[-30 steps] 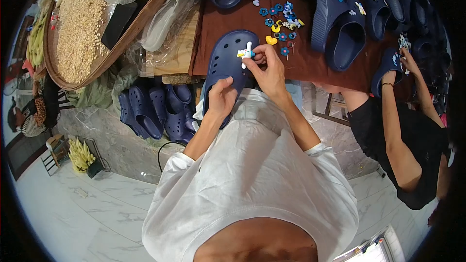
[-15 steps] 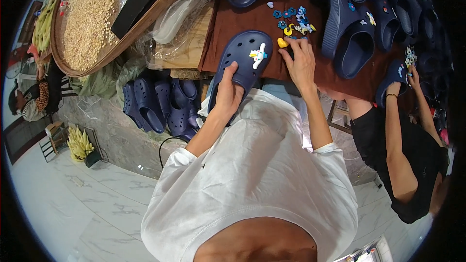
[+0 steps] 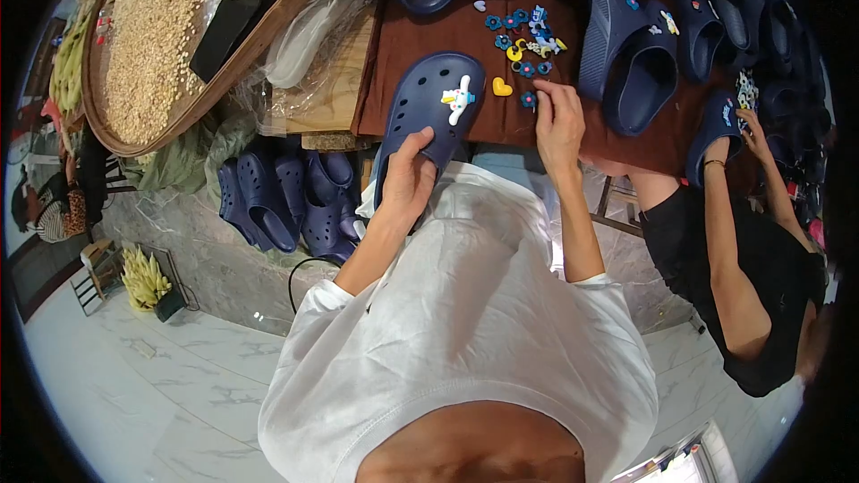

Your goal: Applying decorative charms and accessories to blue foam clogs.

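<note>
My left hand [image 3: 408, 181] is closed round the open heel end of a navy clog [image 3: 420, 107]. The clog has round holes, and a white cartoon-character charm [image 3: 459, 100] sits on its upper. Over the brown cloth [image 3: 456, 40], my right hand [image 3: 561, 130] hovers with its fingers bent and apart, nothing visible in them. Just left of its fingertips lies a blue flower charm [image 3: 529, 100], with a yellow heart charm [image 3: 502, 87] farther left. Beyond them is a loose pile of blue, yellow and white charms [image 3: 537, 36].
Navy clogs [image 3: 640, 80] line the table's right side; more hang or stand at the lower left [image 3: 268, 201]. At far left, a round basket [image 3: 161, 139] holds pale grains and a black phone-like slab [image 3: 231, 31]. A co-worker in black [image 3: 769, 286] handles another clog [image 3: 716, 130].
My right hand has drawn back right from the yellow heart charm, which now lies apart from the pile. A blue flower charm shows beside the fingers. My left hand keeps the clog.
</note>
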`<action>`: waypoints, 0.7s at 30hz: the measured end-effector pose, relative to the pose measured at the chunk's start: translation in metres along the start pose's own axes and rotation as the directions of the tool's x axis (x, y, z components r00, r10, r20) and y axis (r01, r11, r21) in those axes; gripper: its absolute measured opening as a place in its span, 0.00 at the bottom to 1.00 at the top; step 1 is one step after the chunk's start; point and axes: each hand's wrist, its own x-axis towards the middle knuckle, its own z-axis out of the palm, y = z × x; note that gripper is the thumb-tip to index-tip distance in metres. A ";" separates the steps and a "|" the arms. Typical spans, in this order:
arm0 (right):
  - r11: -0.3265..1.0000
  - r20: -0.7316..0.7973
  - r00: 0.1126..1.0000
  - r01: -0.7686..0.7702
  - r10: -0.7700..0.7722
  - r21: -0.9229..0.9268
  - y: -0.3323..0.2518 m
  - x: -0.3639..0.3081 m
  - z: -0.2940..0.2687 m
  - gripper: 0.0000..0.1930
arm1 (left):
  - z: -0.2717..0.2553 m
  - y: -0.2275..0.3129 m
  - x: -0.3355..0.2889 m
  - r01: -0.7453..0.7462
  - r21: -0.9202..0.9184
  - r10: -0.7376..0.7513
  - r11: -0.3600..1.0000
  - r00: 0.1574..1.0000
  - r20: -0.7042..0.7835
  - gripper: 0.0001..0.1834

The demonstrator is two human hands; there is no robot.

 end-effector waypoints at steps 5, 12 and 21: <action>0.992 0.059 0.990 -0.126 0.125 0.011 0.005 -0.009 -0.006 0.08 | -0.006 -0.001 0.001 0.007 0.060 -0.008 0.998 1.000 0.004 0.18; 0.993 0.104 0.994 -0.022 0.034 -0.117 0.006 -0.010 0.004 0.10 | 0.006 -0.004 -0.004 -0.072 0.219 0.049 0.973 0.993 0.110 0.32; 0.880 0.319 0.927 -0.310 0.196 0.359 -0.018 -0.019 0.003 0.09 | 0.002 -0.002 0.000 -0.106 0.304 0.080 0.947 0.992 0.097 0.29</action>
